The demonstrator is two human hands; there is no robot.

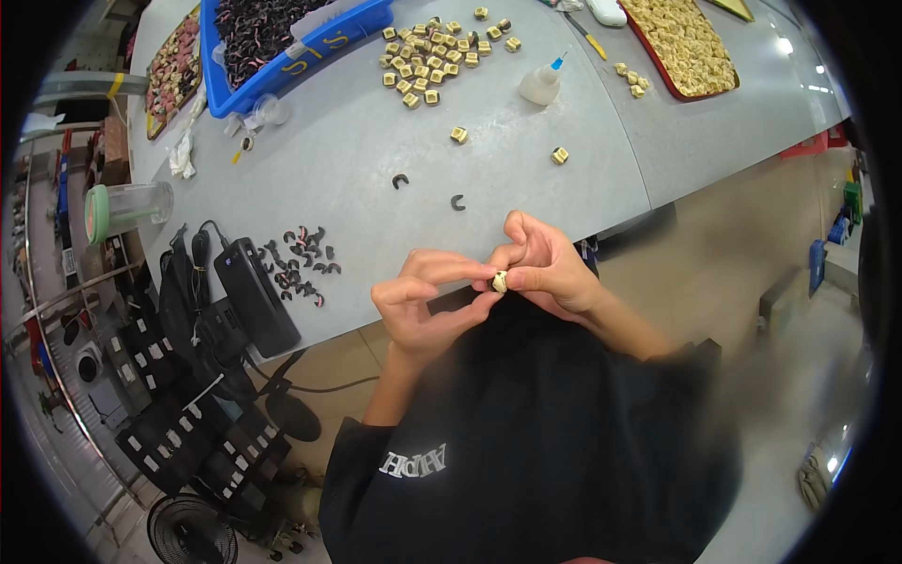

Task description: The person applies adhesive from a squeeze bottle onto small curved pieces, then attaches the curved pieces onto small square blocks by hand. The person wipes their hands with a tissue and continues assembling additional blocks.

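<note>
Left hand: our left hand (418,305) is pinched, thumb and forefinger closed on the near side of a small cream block (500,281).
Right hand: our right hand (545,263) is pinched too, fingertips clamped on the far side of the same piece.
Small cream block: held between both hands, just off the near edge of the grey table (376,160), above our dark shirt.
Curved black clips, loose pair: two (401,180) lie on the table just beyond the hands, apart from each other.
Curved black clips, heap: a small scatter (301,263) to the left of our left hand, beside a black box-shaped device (256,293).
Stray cream blocks: two singles (459,134) beyond the hands, well apart.
Cream block pile: a loose spread (432,56) further off, past the strays.
Glue bottle: white with a blue tip (542,83), beyond our right hand, lying tilted.
Blue bin: far left of the hands, filled with dark pieces (324,42).
Red tray: far right beyond our right hand, filled with cream blocks (658,70).
</note>
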